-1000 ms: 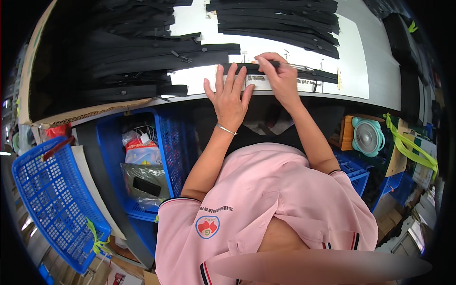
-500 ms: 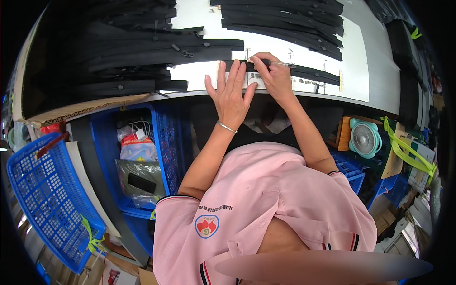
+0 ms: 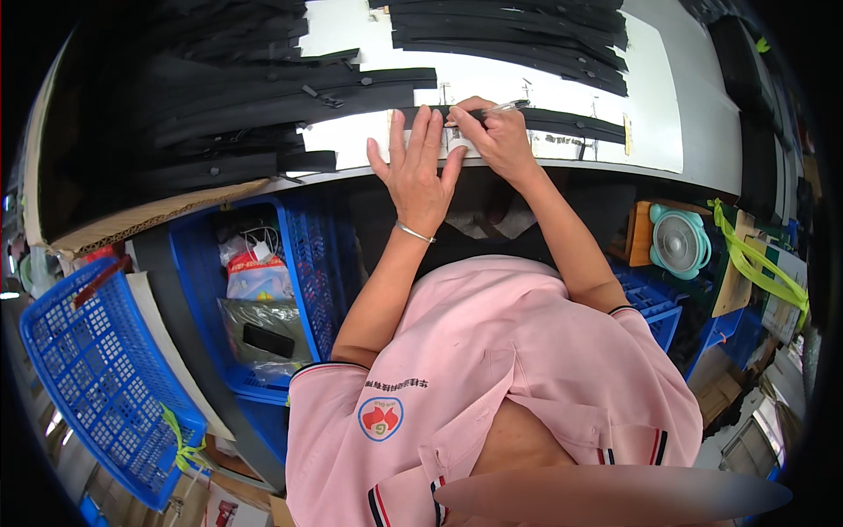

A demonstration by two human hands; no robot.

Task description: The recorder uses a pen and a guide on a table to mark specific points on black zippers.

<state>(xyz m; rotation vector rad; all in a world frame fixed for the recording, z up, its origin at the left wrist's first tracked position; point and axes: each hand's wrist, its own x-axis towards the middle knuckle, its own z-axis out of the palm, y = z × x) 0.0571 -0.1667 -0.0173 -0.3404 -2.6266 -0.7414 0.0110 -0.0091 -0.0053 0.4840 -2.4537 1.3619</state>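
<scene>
A black fabric strip (image 3: 571,120) lies along the near edge of a white marked sheet (image 3: 654,105). My left hand (image 3: 418,176) rests flat on the strip's left part, fingers spread and a bangle at the wrist. Just right of it, my right hand (image 3: 496,140) closes round a pen (image 3: 509,106), its tip down near the strip by my left fingertips. The tip itself is hidden by my fingers. Beyond my hands more black strips (image 3: 509,39) lie in rows, and a larger heap of black strips (image 3: 219,97) covers the left side, some with small round parts on them.
A cardboard edge (image 3: 158,211) borders the table at left. Below it sit a blue crate (image 3: 303,281) with bags and a phone (image 3: 269,341), and a tilted blue basket (image 3: 97,351). A small turquoise fan (image 3: 680,241) stands at right, beside a yellow-green ribbon (image 3: 764,272).
My right hand has shifted slightly left and the pen leans differently, its rear end now raised. My left hand stays on the strip. The whole view has moved a little.
</scene>
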